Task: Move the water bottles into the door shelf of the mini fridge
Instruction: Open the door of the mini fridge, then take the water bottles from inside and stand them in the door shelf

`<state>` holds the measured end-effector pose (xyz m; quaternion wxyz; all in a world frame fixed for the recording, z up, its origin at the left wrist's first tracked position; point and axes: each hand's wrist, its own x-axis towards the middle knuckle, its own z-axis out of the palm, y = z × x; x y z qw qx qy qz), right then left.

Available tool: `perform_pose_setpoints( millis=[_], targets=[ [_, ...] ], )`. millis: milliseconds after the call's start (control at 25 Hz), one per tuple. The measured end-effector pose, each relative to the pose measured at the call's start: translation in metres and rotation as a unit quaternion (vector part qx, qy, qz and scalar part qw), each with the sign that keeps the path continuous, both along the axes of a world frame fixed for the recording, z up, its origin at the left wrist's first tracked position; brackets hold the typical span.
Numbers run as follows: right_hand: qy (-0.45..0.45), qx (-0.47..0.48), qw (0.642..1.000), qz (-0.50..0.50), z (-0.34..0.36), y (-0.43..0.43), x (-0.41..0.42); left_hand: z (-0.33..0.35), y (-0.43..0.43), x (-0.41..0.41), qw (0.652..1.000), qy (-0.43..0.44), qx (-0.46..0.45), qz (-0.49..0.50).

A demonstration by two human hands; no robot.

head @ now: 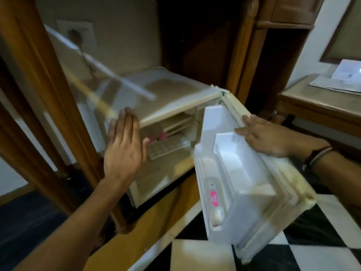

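Observation:
The white mini fridge (175,89) stands in a wooden cabinet with its door (259,192) swung open toward me. My right hand (267,135) grips the door's top edge. In the lower door shelf (203,212) stands a clear water bottle with a pink label (212,198). Inside the fridge, pink bottle caps (162,136) show behind an ice tray (168,146). My left hand (125,147) hovers flat, fingers together, in front of the fridge opening and holds nothing.
A wooden cabinet post (45,79) stands at the left of the fridge. A wooden side table (316,102) with papers (343,77) is at the right. The floor below has black and white tiles (304,249).

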<state>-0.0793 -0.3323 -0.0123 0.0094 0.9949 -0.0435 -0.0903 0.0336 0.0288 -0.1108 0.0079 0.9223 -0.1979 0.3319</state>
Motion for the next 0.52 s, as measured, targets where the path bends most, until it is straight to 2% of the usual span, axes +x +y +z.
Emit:
perform_pose_setpoints(
  millis=[280,400,440,520],
  targets=[
    [-0.080,-0.092,0.992,-0.042,-0.020,-0.054,-0.014,-0.008,-0.001,0.011,1.000,-0.030,-0.001,0.007],
    [-0.102,-0.137,0.981,-0.089,-0.024,-0.041,-0.018,-0.009,-0.001,0.014,0.999,-0.050,-0.001,0.004],
    [-0.140,-0.155,0.975,-0.078,-0.027,-0.025,-0.019,-0.010,-0.002,0.015,0.999,-0.050,-0.003,0.003],
    [-0.240,-0.152,0.959,0.010,-0.048,0.021,-0.019,-0.011,-0.002,0.016,0.999,-0.050,-0.011,-0.003]
  ],
)
